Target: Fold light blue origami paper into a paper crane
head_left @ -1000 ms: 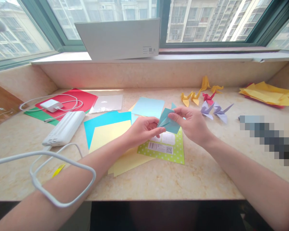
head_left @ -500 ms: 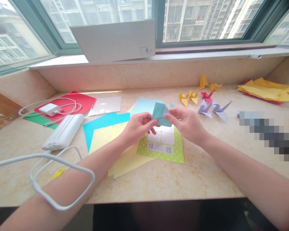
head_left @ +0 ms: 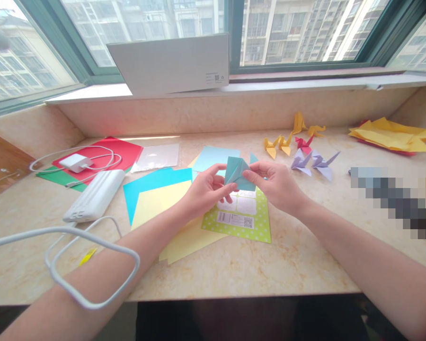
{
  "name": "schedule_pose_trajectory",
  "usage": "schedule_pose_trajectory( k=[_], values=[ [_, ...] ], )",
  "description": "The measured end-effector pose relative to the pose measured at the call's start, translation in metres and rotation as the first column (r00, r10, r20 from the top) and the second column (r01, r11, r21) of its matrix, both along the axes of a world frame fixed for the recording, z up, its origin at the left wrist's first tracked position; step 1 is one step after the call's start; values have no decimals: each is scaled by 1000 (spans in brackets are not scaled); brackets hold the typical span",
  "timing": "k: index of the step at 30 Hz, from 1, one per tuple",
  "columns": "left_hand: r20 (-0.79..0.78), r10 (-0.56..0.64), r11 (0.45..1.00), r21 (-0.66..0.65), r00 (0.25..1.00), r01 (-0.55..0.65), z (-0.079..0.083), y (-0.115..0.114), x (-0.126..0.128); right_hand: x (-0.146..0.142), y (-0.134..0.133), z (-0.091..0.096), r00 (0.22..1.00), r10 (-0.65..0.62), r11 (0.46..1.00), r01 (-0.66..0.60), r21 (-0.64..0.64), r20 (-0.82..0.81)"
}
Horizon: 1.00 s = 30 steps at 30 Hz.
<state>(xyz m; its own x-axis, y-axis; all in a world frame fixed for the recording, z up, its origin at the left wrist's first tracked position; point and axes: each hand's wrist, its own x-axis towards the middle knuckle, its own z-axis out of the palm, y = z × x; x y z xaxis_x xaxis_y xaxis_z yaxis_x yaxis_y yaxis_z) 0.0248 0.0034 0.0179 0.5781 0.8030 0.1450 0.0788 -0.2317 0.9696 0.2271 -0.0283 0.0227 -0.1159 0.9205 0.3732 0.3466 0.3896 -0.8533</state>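
Observation:
A partly folded piece of light-blue origami paper (head_left: pixel 240 174) is held up between both hands, its diagonal creases facing me. My left hand (head_left: pixel 213 187) grips its left edge, thumb at the lower corner and fingers behind. On the other side, my right hand (head_left: pixel 275 183) pinches the right edge between thumb and forefinger. Below the hands lies a green polka-dot packet (head_left: pixel 236 232) with a barcode label. Pale yellow sheets (head_left: pixel 188 246), bright blue sheets (head_left: pixel 138 184) and a light-blue sheet (head_left: pixel 213 158) lie around and under it.
Several folded paper cranes (head_left: pixel 301 161) stand at the back right, near a yellow paper pile (head_left: pixel 390 135). Leftward lie a white power bank (head_left: pixel 94 196), a charger (head_left: pixel 75 162) and red paper (head_left: pixel 128 151). A white cable (head_left: pixel 92 232) loops above my left forearm. A box (head_left: pixel 170 64) leans on the window.
My left thumb has slid slightly down and right along the paper's lower edge. The folded paper is turned a little more upright. The view has tilted slightly.

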Motion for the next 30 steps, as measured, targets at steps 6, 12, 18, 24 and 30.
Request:
schedule_pose_trajectory(
  k=[6,12,18,24,30],
  values=[
    [20,71,997,-13,997,-71,-3,5,-2,-1,2,-6,997,-63,998,63,-12,50],
    [16,60,998,-29,998,-60,-2,4,-2,-1,1,-6,990,-121,992,118,38,77],
    [48,100,995,1,994,-100,-4,6,-2,0,0,-3,981,-138,986,123,114,135],
    [56,103,993,49,993,-106,-5,6,-4,1,1,-3,984,-150,987,143,78,91],
    [75,110,992,60,991,-114,-3,3,-1,2,4,-8,992,-116,991,119,63,-47]
  ],
)
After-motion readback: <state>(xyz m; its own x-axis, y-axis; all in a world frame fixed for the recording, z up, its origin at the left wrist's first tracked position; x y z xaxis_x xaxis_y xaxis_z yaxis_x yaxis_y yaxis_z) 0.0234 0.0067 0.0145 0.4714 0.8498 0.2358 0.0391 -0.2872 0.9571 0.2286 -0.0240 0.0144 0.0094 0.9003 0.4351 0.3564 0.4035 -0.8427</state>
